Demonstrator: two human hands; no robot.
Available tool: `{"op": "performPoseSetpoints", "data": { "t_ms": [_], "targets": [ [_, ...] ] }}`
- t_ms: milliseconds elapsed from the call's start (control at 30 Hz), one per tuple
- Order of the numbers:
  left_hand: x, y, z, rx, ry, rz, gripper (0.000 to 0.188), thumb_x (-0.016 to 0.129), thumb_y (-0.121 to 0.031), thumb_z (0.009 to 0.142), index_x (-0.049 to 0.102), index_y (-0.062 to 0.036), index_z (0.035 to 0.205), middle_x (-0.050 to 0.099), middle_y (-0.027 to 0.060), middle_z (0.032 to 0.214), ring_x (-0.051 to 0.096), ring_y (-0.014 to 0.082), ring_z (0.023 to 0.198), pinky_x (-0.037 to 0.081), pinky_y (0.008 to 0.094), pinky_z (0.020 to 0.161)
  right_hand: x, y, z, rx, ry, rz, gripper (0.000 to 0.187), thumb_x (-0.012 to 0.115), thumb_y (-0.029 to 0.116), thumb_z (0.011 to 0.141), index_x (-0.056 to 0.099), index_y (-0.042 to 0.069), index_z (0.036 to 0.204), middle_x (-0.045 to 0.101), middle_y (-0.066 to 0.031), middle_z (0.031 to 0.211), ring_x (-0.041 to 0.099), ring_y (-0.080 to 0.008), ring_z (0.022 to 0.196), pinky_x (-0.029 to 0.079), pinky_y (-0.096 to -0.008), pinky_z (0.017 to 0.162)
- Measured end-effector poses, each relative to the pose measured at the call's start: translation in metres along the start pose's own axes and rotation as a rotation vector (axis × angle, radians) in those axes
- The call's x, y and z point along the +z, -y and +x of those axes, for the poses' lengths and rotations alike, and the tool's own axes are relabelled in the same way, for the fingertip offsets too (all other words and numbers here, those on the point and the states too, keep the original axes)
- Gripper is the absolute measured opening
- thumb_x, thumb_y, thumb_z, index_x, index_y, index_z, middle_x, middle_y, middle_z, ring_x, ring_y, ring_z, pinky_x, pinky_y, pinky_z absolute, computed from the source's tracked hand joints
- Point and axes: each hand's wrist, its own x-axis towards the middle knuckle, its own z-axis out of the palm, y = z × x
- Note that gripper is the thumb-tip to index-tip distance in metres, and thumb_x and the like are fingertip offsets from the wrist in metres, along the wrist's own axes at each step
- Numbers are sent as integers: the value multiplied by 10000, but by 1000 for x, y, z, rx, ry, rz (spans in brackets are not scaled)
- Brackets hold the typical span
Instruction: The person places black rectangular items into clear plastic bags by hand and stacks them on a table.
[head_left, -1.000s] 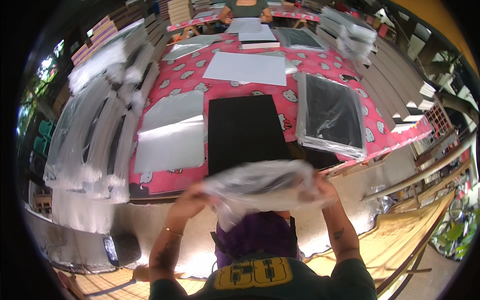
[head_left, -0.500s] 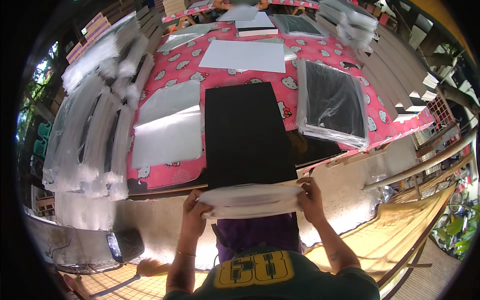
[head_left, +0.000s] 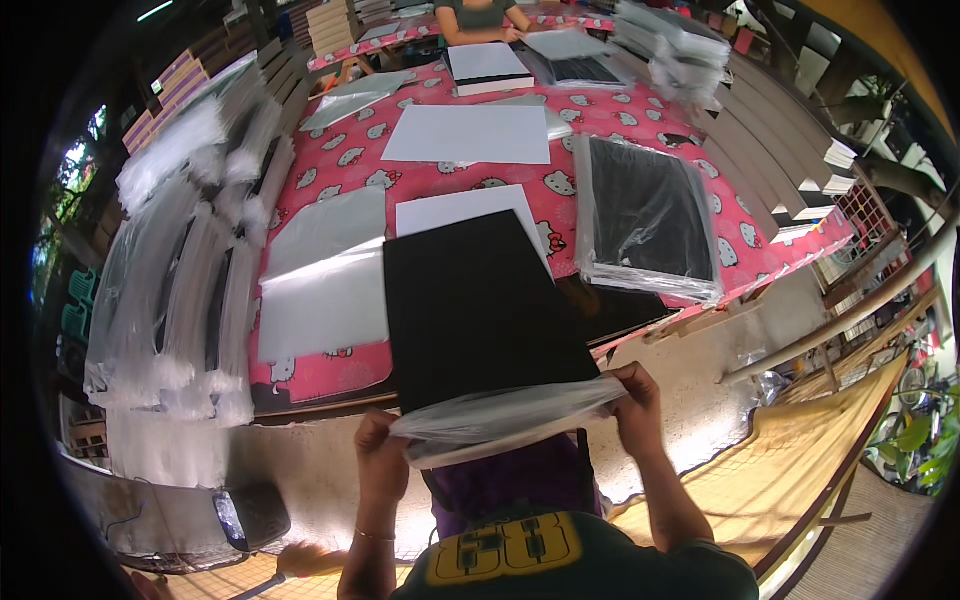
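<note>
A clear plastic bag (head_left: 510, 422) is stretched between my hands, its mouth around the near end of a black rectangular board (head_left: 485, 310). My left hand (head_left: 380, 440) is closed on the bag's left edge, and my right hand (head_left: 634, 400) pinches the right edge. The board's far end rests over a white sheet (head_left: 470, 208) on the table. Left of it lies a pile of clear plastic bags (head_left: 325, 280). To the right is a stack of black boards wrapped in plastic (head_left: 650, 215).
Plastic-wrapped stacks (head_left: 180, 290) line the table's left side. Thick board stacks (head_left: 775, 150) stand along the right. Another white sheet (head_left: 465, 134) lies on the pink patterned tablecloth (head_left: 345, 150). Across the table, a person (head_left: 480, 20) handles a pale sheet (head_left: 565, 44) beside a box-like stack (head_left: 488, 68).
The black board has tilted and slid nearer to me, deeper into the bag, uncovering a white sheet beyond it. My hands have moved slightly apart. Across the table, the person's pale sheet has shifted right.
</note>
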Motion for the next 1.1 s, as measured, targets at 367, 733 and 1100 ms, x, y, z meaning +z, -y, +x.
{"op": "performPoseSetpoints", "data": {
  "t_ms": [367, 733, 1100],
  "targets": [
    [44, -143, 142, 222, 243, -690, 349, 535, -88, 915, 505, -12, 1255, 558, 132, 1252, 518, 238, 1174, 405, 434, 1011, 105, 162, 141, -146, 590, 625, 422, 549, 176, 926, 449, 83, 1326, 587, -60, 1228, 532, -194, 1162, 386, -373, 1011],
    [-53, 27, 194, -248, -119, -74, 311, 593, -233, 916, 574, -34, 1154, 640, 97, 946, 604, 169, 821, 486, 318, 737, 40, -42, 239, 336, 175, 313, 127, 623, 242, 898, 575, 148, 969, 552, 5, 882, 537, -160, 823, 425, -388, 871],
    [114, 22, 239, 139, 221, 461, 325, 514, -307, 967, 553, -9, 1090, 623, 94, 875, 606, 141, 763, 489, 249, 600, 2, 18, 229, -266, -245, 0, 190, 558, 217, 949, 557, 34, 998, 556, -34, 876, 470, -106, 768, 417, -277, 693]
  ]
}}
